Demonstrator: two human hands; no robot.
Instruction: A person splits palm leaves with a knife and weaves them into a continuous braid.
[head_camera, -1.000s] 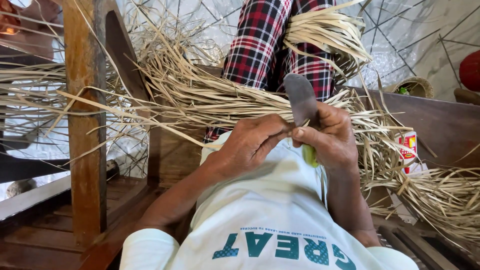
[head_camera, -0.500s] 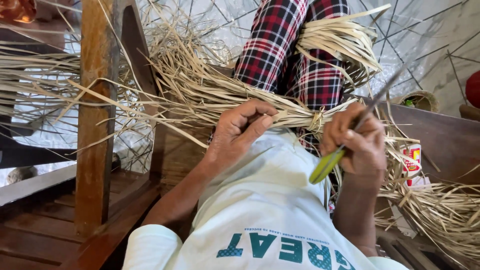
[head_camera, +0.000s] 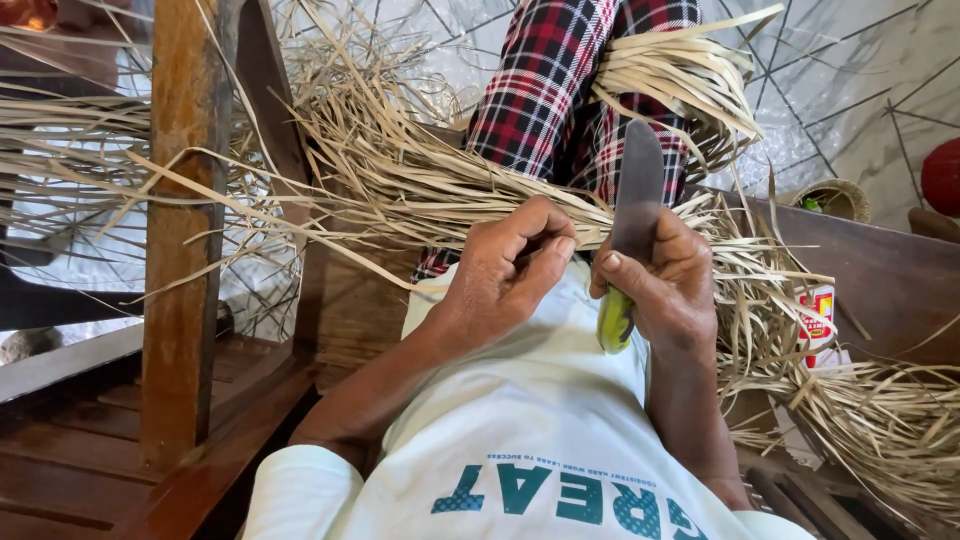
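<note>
Left hand (head_camera: 505, 270): fingers curling tight around a bundle of dry straw strips (head_camera: 400, 190) lying across the lap. Right hand (head_camera: 660, 285): fingers closing around the yellow-green handle of a knife (head_camera: 632, 220), its grey blade pointing up against the bundle. Behind: checked red cloth (head_camera: 560, 90) covering the legs. Left: a wooden post (head_camera: 185, 230) standing in front of loose strips. Right: a small red-and-white box (head_camera: 818, 320) sitting among straw. Below: wooden planks (head_camera: 70, 470).
</note>
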